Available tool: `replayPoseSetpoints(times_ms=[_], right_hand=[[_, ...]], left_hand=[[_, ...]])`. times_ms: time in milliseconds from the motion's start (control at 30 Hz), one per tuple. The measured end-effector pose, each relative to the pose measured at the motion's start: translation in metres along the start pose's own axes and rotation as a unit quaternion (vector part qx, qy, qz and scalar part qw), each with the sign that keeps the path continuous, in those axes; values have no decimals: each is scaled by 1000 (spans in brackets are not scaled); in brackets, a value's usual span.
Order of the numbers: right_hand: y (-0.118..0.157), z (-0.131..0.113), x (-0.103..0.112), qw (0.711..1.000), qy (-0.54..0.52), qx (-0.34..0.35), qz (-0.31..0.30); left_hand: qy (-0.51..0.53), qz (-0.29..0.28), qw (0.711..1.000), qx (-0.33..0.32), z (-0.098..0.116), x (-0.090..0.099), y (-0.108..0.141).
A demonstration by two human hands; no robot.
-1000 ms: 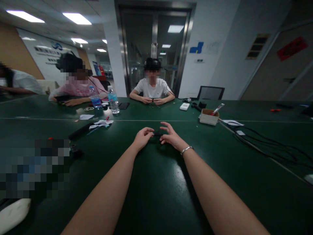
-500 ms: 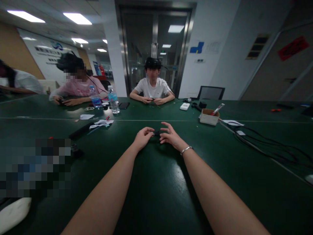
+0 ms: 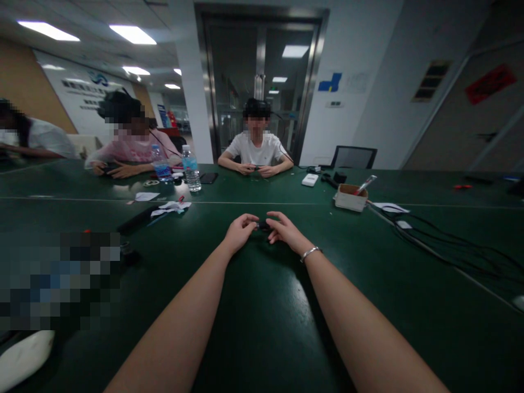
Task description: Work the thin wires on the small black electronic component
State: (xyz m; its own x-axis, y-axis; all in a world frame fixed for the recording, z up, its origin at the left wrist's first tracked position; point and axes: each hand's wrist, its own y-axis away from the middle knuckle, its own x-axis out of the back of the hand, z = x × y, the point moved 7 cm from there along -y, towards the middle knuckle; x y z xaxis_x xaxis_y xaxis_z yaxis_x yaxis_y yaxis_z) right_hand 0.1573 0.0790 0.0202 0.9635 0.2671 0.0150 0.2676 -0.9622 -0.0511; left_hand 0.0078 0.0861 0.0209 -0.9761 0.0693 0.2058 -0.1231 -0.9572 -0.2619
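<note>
A small dark object [image 3: 262,225] with a lighter left end is between my two hands, just over the green table [image 3: 254,327]. My left hand [image 3: 240,230] pinches its left end between thumb and fingers. My right hand [image 3: 285,230], with a silver bangle on the wrist, closes on the right end with thumb and index finger; its other fingers are curled below. What exactly the object is, I cannot make out.
Bottles [image 3: 191,169], a phone [image 3: 208,178] and papers [image 3: 170,208] lie ahead to the left. A small box [image 3: 351,198] and black cables [image 3: 454,240] are at the right. Across the table sits a person [image 3: 257,144]; others sit at the left.
My right hand's raised, spread fingers have come down and closed in on the dark object's right end. My left hand keeps its pinch almost unmoved.
</note>
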Motion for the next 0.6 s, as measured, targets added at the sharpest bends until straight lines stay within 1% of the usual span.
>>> replayPoseSetpoints(times_ms=[67,133,233,300,367,400,467,533,600], right_hand=[[-1,0,-2,1000,18,-5,-9],[0,-3,-2,1000,16,15,-15],[2,-6,2,999,-16,34,5],[1,-3,3,1000,-21,13,12],[-1,1,2,1000,-4,-11,3],[-1,2,1,1000,5,-12,-4],[-2,-1,0,1000,9,9,-13],[-1,-4,2,999,-5,34,-10],[-1,-4,3,999,-16,34,-4]], left_hand=[[-5,0,1000,-4,0,0,0],[-8,-2,1000,-9,0,0,-1],[-4,-3,1000,-9,0,0,-1],[-2,-1,1000,-8,-1,1,-1],[-2,-2,1000,-8,-1,1,-1],[-3,-2,1000,-8,-1,1,-1],[-4,-1,1000,-5,-1,1,-1],[-4,0,1000,-3,-2,1,-1],[-6,2,1000,-3,-2,1,-1]])
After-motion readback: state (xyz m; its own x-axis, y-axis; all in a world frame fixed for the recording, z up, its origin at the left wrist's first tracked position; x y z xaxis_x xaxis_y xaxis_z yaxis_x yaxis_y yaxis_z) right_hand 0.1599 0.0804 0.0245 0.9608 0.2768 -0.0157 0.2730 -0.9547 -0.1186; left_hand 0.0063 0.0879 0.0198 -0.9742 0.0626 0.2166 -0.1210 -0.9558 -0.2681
